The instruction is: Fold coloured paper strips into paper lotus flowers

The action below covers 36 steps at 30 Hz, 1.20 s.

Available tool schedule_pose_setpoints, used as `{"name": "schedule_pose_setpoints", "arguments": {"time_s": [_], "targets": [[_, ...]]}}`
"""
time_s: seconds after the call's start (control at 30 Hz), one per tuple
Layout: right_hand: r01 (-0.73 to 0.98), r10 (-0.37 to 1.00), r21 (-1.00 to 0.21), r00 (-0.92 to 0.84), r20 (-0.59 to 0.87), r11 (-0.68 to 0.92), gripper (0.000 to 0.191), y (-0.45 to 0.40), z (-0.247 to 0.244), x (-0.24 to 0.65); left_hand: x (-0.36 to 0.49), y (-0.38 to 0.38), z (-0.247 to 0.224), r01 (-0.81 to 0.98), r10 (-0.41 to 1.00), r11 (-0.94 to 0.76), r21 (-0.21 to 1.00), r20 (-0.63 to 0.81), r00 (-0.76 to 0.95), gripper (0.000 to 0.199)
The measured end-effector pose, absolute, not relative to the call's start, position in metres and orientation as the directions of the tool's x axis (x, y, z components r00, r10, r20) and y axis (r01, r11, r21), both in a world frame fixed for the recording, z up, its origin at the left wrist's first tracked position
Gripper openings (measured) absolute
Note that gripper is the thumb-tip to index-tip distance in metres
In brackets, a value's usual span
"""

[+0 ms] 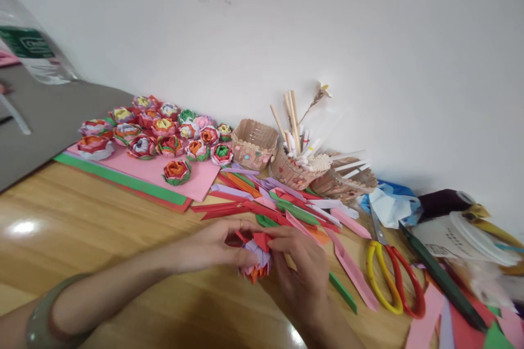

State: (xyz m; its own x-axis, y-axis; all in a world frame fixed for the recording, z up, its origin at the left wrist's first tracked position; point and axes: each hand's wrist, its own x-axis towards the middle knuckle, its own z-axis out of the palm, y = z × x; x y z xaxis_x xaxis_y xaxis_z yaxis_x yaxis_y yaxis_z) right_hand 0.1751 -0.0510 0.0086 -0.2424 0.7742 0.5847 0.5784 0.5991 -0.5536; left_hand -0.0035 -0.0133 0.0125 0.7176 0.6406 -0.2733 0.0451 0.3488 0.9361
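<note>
A folded paper flower in purple, red and orange is held between my two hands above the wooden table. My left hand closes on its left side, thumb across the purple petals. At the upper right, the fingers of my right hand pinch the red paper of the same flower. Just beyond the hands lies a loose pile of folded paper strips in red, pink, purple, green and white. A folded green strip rests right of my right hand.
Several finished paper flowers stand on stacked coloured sheets at the left. Decorated baskets line the wall, two holding sticks and pens. Scissors, a dark green cutter-like tool and a white tub lie right. A plastic bottle is far left.
</note>
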Motion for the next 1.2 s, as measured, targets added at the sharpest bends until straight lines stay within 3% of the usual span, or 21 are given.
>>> {"name": "schedule_pose_setpoints", "arguments": {"time_s": [0.07, 0.13, 0.23, 0.3, 0.37, 0.67, 0.9, 1.2], "targets": [[0.591, 0.793, -0.585, -0.165, 0.586, 0.555, 0.018, -0.05, 0.011, 0.174, -0.004, -0.014, 0.007, 0.072, 0.721, 0.205, 0.976, -0.2, 0.663, 0.045], [0.581, 0.862, -0.679, -0.082, 0.5, 0.449, 0.01, -0.049, 0.015, 0.172, -0.004, -0.015, 0.002, 0.171, 0.832, -0.055, 0.984, -0.05, 0.553, 0.049], [0.463, 0.98, -0.863, -0.102, 0.173, 0.2, 0.013, -0.049, 0.022, 0.171, -0.004, -0.017, -0.002, 0.385, 0.879, -0.367, 0.847, 0.18, 0.442, 0.047], [0.369, 0.988, -0.929, -0.155, -0.027, 0.032, 0.023, -0.048, 0.024, 0.17, -0.004, -0.018, -0.001, 0.475, 0.869, -0.453, 0.754, 0.257, 0.422, 0.045], [0.286, 0.978, -0.955, -0.165, -0.129, -0.078, 0.027, -0.045, 0.024, 0.169, -0.004, -0.019, 0.0, 0.516, 0.862, -0.49, 0.703, 0.301, 0.409, 0.04], [0.13, 0.944, -0.971, -0.239, -0.227, -0.201, 0.034, -0.04, 0.021, 0.171, -0.006, -0.017, -0.001, 0.411, 0.811, -0.557, 0.722, 0.364, 0.459, 0.036], [0.099, 0.935, -0.967, -0.248, -0.251, -0.233, 0.039, -0.042, 0.02, 0.17, -0.001, -0.02, -0.002, 0.124, 0.886, -0.3, 0.946, 0.228, 0.405, 0.03], [0.106, 0.94, -0.964, -0.216, -0.263, -0.245, 0.04, -0.043, 0.019, 0.17, 0.001, -0.024, 0.0, -0.057, 0.931, -0.156, 0.986, 0.166, 0.324, 0.03]]}}
